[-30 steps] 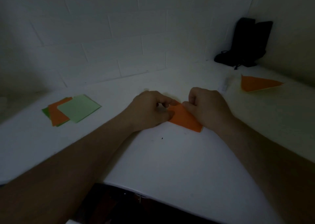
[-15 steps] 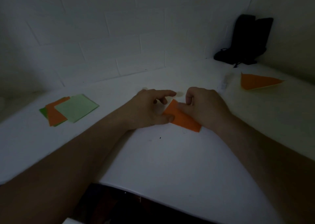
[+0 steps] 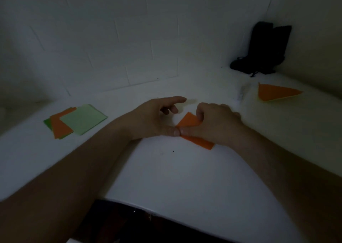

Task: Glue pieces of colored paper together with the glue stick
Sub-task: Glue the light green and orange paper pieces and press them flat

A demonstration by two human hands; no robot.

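- Fingers of the right hand [image 3: 212,124] are curled and pinch the upper flap of the folded orange paper [image 3: 190,122] at the centre of the frame, while its thumb lies flat along the crease.
- Left hand [image 3: 153,120] is mostly loose: the index finger points straight out, the other fingers hang half curled and hold nothing, and only the thumb presses on the left end of the crease, tip to tip with the right thumb.
- Risk one: the paper lies on a smooth white table [image 3: 166,178]. If one thumb pushes harder than the other, I think the sheet can slide or turn, and the layers will stick out of line.
- Risk two: if there is wet glue under the flap (I cannot tell this), uneven pressure can make a wrinkle, or glue can come out onto the thumbs.
- Risk three: the lifted flap may spring open when the right hand lets go too soon.
- Risk four: the light is very dim. A small pale object [image 3: 240,94] right of centre may be the glue stick, but it is too blurred to be sure, so a reach for it could miss.
- Spare sheets, the stack of green and orange paper [image 3: 77,122], lie at middle left, well apart; an orange paper triangle [image 3: 275,92] lies at the right, before a black object [image 3: 262,48] in the upper right corner.
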